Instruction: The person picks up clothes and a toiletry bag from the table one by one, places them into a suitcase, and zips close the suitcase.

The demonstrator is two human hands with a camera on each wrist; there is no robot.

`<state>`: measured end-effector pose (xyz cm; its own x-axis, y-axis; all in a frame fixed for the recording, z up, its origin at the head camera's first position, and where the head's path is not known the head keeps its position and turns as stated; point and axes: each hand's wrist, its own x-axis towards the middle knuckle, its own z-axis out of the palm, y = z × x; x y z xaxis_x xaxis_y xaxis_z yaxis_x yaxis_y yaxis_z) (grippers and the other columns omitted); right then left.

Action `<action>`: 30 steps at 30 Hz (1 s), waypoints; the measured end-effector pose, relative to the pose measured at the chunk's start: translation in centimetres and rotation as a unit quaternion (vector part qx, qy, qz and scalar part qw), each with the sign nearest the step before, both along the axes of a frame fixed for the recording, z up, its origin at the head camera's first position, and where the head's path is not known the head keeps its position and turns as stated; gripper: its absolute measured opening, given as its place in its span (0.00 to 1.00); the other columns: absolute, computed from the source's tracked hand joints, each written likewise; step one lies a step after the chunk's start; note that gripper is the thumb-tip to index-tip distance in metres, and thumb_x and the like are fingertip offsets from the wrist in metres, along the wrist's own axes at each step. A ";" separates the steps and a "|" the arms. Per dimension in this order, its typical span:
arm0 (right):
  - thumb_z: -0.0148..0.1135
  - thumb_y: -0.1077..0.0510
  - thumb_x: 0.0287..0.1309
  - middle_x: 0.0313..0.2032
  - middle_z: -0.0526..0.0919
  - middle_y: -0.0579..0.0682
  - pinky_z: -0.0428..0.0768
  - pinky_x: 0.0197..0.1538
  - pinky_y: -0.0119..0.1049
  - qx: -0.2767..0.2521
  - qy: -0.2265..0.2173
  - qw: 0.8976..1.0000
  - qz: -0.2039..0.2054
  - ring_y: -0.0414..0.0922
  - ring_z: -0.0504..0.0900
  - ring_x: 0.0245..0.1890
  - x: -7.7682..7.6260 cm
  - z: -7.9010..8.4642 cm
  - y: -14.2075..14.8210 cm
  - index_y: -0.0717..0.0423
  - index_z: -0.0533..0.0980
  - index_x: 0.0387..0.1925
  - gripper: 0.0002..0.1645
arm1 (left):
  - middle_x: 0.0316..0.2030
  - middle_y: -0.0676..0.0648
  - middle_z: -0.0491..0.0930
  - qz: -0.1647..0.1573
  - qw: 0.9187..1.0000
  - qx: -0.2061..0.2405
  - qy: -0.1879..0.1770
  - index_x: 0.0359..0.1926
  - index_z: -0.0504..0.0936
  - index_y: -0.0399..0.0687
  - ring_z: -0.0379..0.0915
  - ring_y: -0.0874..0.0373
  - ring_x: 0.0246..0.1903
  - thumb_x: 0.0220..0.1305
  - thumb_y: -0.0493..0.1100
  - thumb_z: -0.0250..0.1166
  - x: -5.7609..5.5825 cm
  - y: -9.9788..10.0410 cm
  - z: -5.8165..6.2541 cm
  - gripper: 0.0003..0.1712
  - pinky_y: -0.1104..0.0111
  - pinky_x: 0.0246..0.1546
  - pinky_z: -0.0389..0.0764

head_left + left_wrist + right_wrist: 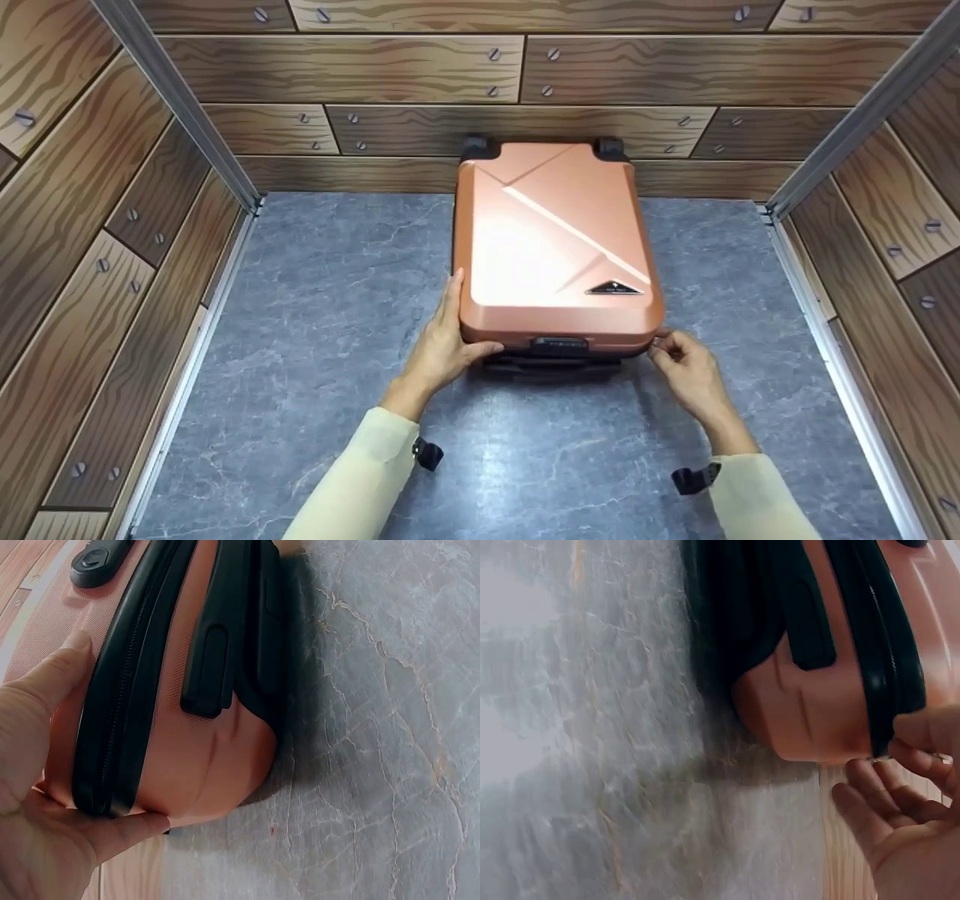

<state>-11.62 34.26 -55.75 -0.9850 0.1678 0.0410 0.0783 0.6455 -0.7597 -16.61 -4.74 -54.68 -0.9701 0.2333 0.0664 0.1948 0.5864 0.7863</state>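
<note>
A rose-gold hard-shell suitcase lies flat on the grey floor, its wheels toward the back wall. My left hand rests on its near left corner, fingers fairly straight along the side and thumb on the front face. In the left wrist view, that thumb and the fingers lie on either side of the black zipper band. At the near right corner, my right hand pinches at the zipper with thumb and index finger. The zipper pull itself is mostly hidden by the fingertips. The other right fingers are loosely bent beside the shell.
Black wheels stand close to the wood-patterned back wall. On the near face are a combination lock and a black handle. Wood-patterned side walls with metal rails bound the marbled grey floor.
</note>
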 end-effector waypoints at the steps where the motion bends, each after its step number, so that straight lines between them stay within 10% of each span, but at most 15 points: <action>1: 0.65 0.63 0.68 0.57 0.86 0.62 0.75 0.43 0.20 -0.008 0.006 1.000 -0.003 0.31 0.81 0.43 0.0 -0.1 -0.1 0.59 0.76 0.29 0.10 | 0.85 0.43 0.41 0.000 1.000 0.002 -0.001 0.85 0.31 0.75 0.57 0.33 0.77 0.53 0.60 0.83 0.0 0.0 0.0 0.77 0.41 0.73 0.67; 19: 0.59 0.76 0.68 0.70 0.70 0.74 0.78 0.58 0.20 -0.197 0.019 0.979 0.044 0.21 0.77 0.53 1.3 -1.4 -0.4 0.77 0.71 0.34 0.06 | 0.85 0.40 0.44 0.009 1.000 -0.007 -0.001 0.85 0.30 0.75 0.65 0.29 0.72 0.53 0.61 0.82 0.1 0.1 0.0 0.78 0.40 0.69 0.72; 24: 0.60 0.76 0.67 0.71 0.70 0.72 0.77 0.59 0.18 -0.179 0.035 0.983 0.033 0.21 0.75 0.55 1.8 -1.6 -1.2 0.75 0.73 0.34 0.05 | 0.85 0.39 0.43 0.009 1.000 -0.003 -0.003 0.85 0.30 0.75 0.63 0.29 0.73 0.53 0.61 0.82 0.1 0.1 -0.1 0.77 0.39 0.70 0.70; 30: 0.59 0.75 0.69 0.71 0.70 0.72 0.72 0.59 0.14 -0.139 0.059 0.989 0.004 0.56 0.78 0.67 2.2 -1.7 -2.4 0.74 0.73 0.34 0.05 | 0.85 0.41 0.42 0.004 1.000 0.003 0.005 0.85 0.31 0.74 0.62 0.31 0.74 0.53 0.61 0.82 0.1 0.2 -0.1 0.77 0.42 0.71 0.71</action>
<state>-9.46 31.86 -57.49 -0.9776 0.1802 0.1091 -0.0258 0.4117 -0.9110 -16.51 -4.59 -54.76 -0.9713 0.2246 0.0780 0.1982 0.5835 0.7875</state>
